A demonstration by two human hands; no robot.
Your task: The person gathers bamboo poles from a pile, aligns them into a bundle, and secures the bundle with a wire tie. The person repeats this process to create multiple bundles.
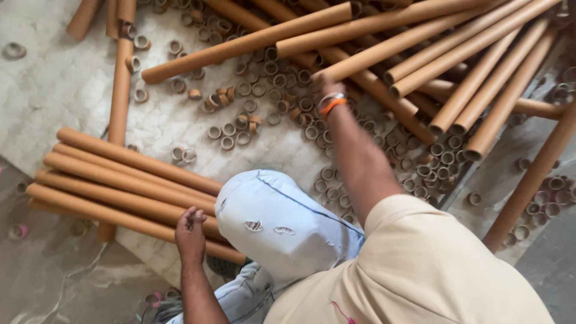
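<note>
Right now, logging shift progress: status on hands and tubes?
Left hand resting on stacked tubes. Right hand reaching a tube end in the loose pile. Cut rings scattered between.

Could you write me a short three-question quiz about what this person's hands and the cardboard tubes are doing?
1. True or false: the left hand rests on the neat stack of long tubes.
2. What does the right hand reach into?
A. a bucket
B. the loose pile of long tubes
C. a drawer
3. Fill in: the floor is strewn with short cardboard ____.

Key
1. True: it lies on the stack's near end.
2. B: it touches a tube end there; the grip itself cannot be seen.
3. Rings, cut pieces of tube.
</note>
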